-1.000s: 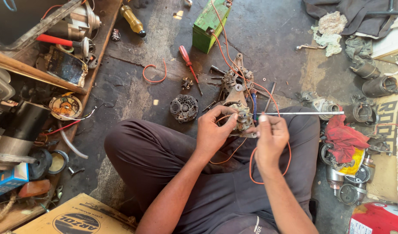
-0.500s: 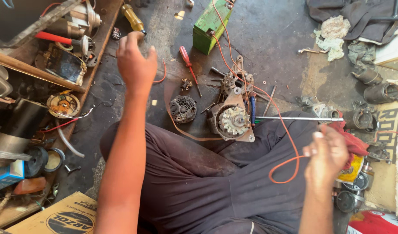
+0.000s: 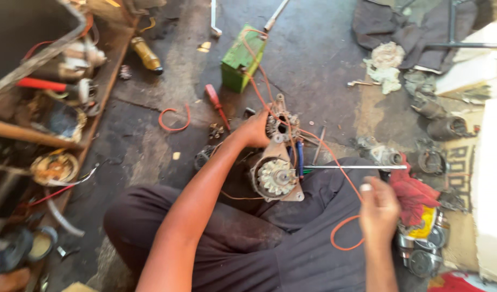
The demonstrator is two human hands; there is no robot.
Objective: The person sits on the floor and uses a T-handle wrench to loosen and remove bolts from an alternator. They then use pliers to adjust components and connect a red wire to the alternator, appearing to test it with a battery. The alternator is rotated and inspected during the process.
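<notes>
I sit on the floor with a grey metal alternator housing (image 3: 276, 176) resting against my knee. My left hand (image 3: 255, 130) reaches over it and grips its far upper end, by the plate with holes. My right hand (image 3: 379, 208) is closed at my right knee, pinching an orange wire (image 3: 343, 176) that loops from the housing down past that hand. A thin metal rod (image 3: 356, 167) lies across my right leg just above that hand. More orange wire runs from the housing up to a green battery (image 3: 242, 60).
A red-handled screwdriver (image 3: 216, 103) and a loose orange wire loop (image 3: 174, 119) lie on the dark floor beyond my knees. A cluttered shelf of parts (image 3: 54, 108) runs along the left. A red rag (image 3: 416, 192) and metal parts (image 3: 438, 121) sit at right.
My left hand has come down from the upper left and taken hold of the housing's far end. My right hand stayed by my right knee with the orange wire.
</notes>
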